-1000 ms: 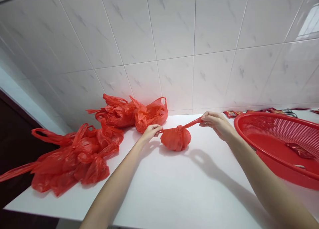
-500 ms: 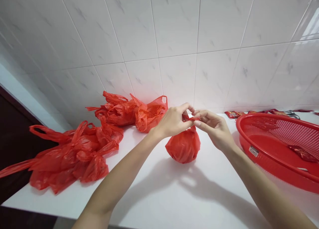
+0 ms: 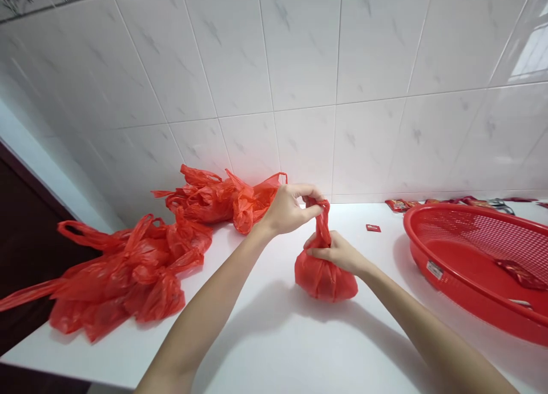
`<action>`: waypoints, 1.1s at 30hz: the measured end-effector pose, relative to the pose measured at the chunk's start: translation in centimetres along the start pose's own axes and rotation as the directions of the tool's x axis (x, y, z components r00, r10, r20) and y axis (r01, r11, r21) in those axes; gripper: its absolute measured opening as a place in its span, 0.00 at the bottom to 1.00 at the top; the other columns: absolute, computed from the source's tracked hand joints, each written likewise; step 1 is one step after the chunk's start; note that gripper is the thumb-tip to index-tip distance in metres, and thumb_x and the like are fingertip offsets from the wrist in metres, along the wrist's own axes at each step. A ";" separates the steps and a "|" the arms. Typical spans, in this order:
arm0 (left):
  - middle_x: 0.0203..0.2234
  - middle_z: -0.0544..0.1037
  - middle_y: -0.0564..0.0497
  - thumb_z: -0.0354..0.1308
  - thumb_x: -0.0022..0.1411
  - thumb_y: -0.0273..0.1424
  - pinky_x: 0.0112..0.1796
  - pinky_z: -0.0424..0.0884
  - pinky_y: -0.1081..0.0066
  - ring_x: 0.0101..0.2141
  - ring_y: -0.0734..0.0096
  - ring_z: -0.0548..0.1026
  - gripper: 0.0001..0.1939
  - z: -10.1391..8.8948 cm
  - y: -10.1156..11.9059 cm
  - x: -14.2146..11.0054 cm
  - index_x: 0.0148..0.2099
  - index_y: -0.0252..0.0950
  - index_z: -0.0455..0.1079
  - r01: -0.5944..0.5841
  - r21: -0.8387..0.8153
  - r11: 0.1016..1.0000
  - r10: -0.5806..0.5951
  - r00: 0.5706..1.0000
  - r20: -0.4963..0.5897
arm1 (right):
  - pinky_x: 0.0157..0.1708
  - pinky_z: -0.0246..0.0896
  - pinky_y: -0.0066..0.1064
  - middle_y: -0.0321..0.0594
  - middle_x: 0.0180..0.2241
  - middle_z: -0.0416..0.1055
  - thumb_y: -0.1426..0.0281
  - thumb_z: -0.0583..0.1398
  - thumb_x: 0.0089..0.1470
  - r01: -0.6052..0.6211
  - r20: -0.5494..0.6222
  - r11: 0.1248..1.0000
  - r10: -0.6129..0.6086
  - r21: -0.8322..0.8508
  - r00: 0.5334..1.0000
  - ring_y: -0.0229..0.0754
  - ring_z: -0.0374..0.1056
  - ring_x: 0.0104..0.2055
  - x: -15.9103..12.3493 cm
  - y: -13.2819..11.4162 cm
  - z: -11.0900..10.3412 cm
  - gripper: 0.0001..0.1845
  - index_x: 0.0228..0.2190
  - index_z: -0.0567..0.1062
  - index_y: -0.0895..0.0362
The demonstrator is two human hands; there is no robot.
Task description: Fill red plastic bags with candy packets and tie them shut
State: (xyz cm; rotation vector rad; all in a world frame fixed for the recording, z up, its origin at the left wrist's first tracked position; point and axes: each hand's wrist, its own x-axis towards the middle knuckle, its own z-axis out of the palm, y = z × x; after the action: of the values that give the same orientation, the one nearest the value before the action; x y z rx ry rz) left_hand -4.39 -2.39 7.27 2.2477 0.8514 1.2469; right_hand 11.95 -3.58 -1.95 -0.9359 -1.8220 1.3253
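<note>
A filled red plastic bag [image 3: 326, 277] is at the middle of the white table, its neck drawn up into a narrow twist. My left hand [image 3: 295, 208] pinches the top of that neck, fingers closed on the plastic. Lower down, my right hand [image 3: 336, 251] is wrapped round the neck just above the bulging part. What fills the bag is hidden by the red plastic.
Several red plastic bags [image 3: 124, 274] lie heaped at the left, with more bags [image 3: 214, 197] against the tiled wall. At the right stands a red mesh basket [image 3: 466, 280] with packets inside. Small red packets [image 3: 400, 205] lie behind it, and one small packet [image 3: 373, 228] lies nearer.
My right hand has moved down from the bag's top to round its neck. My left hand keeps the top, now pulled upward. The bag has shifted slightly right and down in view.
</note>
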 end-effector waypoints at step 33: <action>0.21 0.75 0.55 0.67 0.44 0.35 0.40 0.70 0.54 0.38 0.52 0.79 0.14 -24.3 -5.3 -11.1 0.31 0.43 0.66 0.348 -0.206 0.915 -0.347 0.411 -0.843 | 0.49 0.70 0.47 0.50 0.49 0.74 0.47 0.62 0.55 -0.014 0.186 0.974 0.057 -0.226 0.981 0.53 0.74 0.46 -3.1 3.4 -0.8 0.26 0.45 0.77 0.54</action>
State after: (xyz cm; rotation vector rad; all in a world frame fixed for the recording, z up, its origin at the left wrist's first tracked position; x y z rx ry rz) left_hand -31.48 -4.50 9.52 1.1459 1.5604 2.1628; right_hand 14.70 -5.15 -5.43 -0.9898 -2.1468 1.2884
